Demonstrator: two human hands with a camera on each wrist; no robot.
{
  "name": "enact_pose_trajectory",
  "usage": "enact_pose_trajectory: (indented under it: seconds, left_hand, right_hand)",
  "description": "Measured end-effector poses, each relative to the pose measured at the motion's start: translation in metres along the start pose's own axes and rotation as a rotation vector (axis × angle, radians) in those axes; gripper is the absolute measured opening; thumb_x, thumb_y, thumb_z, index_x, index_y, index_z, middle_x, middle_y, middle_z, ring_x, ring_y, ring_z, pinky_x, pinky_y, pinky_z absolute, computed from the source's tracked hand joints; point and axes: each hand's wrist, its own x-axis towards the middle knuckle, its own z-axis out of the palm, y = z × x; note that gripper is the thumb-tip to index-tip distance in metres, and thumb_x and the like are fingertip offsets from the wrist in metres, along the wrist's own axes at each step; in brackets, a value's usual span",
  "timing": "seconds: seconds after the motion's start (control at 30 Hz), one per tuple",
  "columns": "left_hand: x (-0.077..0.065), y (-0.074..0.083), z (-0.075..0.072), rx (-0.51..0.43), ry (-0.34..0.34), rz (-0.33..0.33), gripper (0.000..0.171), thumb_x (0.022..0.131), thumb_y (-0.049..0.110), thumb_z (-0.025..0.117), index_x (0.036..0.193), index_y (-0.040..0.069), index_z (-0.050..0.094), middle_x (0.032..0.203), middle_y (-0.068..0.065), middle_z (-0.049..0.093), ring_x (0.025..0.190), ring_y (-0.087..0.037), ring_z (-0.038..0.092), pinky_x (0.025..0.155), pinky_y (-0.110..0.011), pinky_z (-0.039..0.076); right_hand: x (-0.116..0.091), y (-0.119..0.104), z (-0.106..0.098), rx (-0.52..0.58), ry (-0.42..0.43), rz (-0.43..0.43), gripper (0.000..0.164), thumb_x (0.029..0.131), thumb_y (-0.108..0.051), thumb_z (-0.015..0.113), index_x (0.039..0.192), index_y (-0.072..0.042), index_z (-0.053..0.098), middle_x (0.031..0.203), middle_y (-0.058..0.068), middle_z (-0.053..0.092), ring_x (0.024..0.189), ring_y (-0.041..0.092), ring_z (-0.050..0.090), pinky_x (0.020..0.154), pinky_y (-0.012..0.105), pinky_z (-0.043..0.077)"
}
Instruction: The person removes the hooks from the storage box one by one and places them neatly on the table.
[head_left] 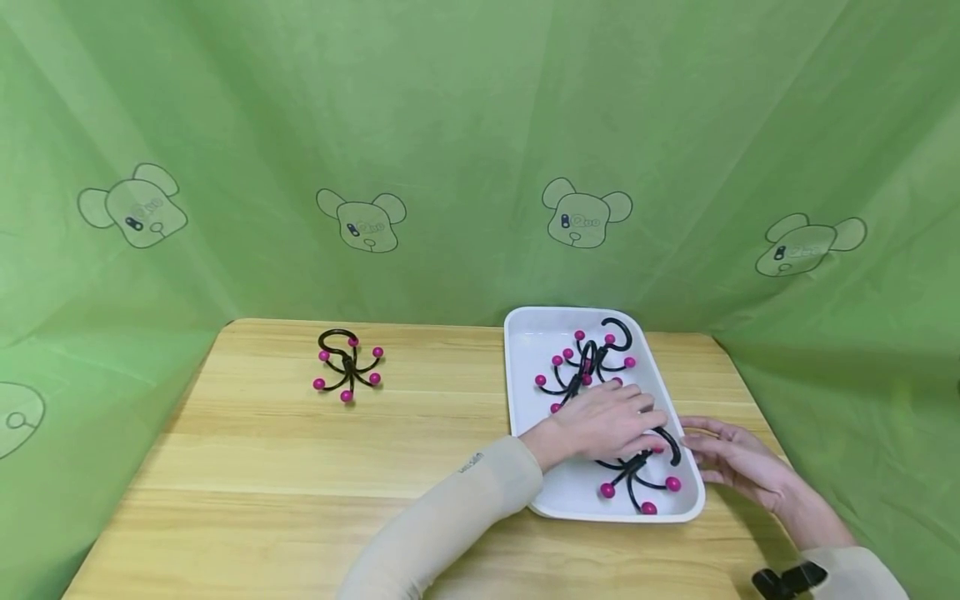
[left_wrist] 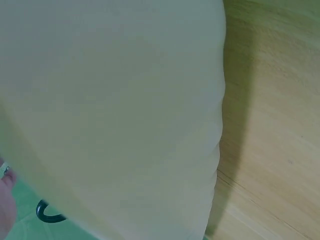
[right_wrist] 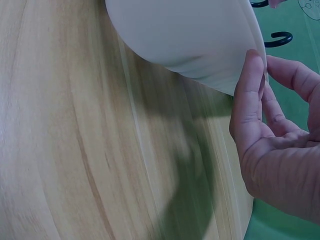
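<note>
Here's the left hand point(head_left: 611, 421) over the white tray point(head_left: 534, 337), its grip too hidden to tell, a near hook point(head_left: 636, 462) with pink balls just in front and 2 overlapping hooks point(head_left: 575, 384) just beyond. The right hand point(head_left: 742, 462) touches the tray's side, fingers loosely extended; 1 lone hook point(head_left: 347, 365) sits well left of both hands.

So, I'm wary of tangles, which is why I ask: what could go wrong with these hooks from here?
The two farther hooks in the tray overlap in the head view, so their prongs might snag if one is lifted. The left hand reaches in among the hooks and could knock one. The right hand is at the tray's side; a push there might slide the tray along the table.
</note>
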Motion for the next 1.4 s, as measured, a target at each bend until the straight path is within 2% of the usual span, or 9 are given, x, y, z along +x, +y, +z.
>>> enact_pose_trajectory:
  seconds: [0.3, 0.67, 0.97, 1.23, 1.4]
  left_hand:
    - [-0.001, 0.0, -0.001, 0.052, 0.006, 0.006, 0.036, 0.115, 0.049, 0.028, 0.135, 0.038, 0.056, 0.122, 0.015, 0.061, 0.115, -0.005, 0.057, 0.101, -0.022, 0.051]
    - [-0.003, 0.0, -0.004, 0.063, -0.006, -0.004, 0.037, 0.114, 0.051, 0.028, 0.137, 0.039, 0.056, 0.127, 0.014, 0.063, 0.12, -0.006, 0.058, 0.104, -0.024, 0.052]
    - [-0.008, -0.001, -0.006, 0.051, 0.046, -0.008, 0.036, 0.114, 0.053, 0.033, 0.135, 0.039, 0.059, 0.123, 0.014, 0.065, 0.117, -0.006, 0.06, 0.099, -0.023, 0.053]
    - [-0.021, -0.009, -0.018, 0.083, 0.098, -0.023, 0.036, 0.113, 0.054, 0.035, 0.131, 0.039, 0.061, 0.125, 0.014, 0.067, 0.122, -0.008, 0.062, 0.107, -0.027, 0.053]
    - [-0.027, -0.016, -0.033, 0.07, 0.108, -0.023, 0.036, 0.113, 0.054, 0.035, 0.13, 0.037, 0.062, 0.127, 0.013, 0.068, 0.123, -0.01, 0.063, 0.107, -0.028, 0.053]
  right_hand:
    - [-0.002, 0.001, 0.0, -0.007, 0.012, 0.0, 0.035, 0.112, -0.011, 0.047, 0.122, -0.038, 0.067, 0.119, -0.004, 0.078, 0.108, 0.017, 0.076, 0.095, 0.036, 0.064]
    - [-0.001, 0.0, 0.001, 0.014, 0.012, -0.001, 0.034, 0.112, -0.011, 0.048, 0.122, -0.037, 0.067, 0.119, -0.004, 0.078, 0.108, 0.016, 0.076, 0.096, 0.036, 0.064]
    - [-0.002, 0.0, 0.002, 0.007, 0.019, -0.004, 0.033, 0.111, -0.011, 0.049, 0.122, -0.037, 0.066, 0.117, -0.004, 0.078, 0.107, 0.015, 0.076, 0.095, 0.035, 0.064]
    - [-0.001, 0.0, 0.005, -0.004, 0.054, 0.001, 0.03, 0.111, -0.012, 0.051, 0.122, -0.036, 0.066, 0.116, -0.006, 0.079, 0.106, 0.016, 0.076, 0.095, 0.036, 0.065]
    - [-0.001, 0.0, 0.005, -0.011, 0.063, 0.006, 0.029, 0.111, -0.012, 0.052, 0.121, -0.036, 0.065, 0.117, -0.005, 0.078, 0.107, 0.017, 0.076, 0.095, 0.037, 0.065]
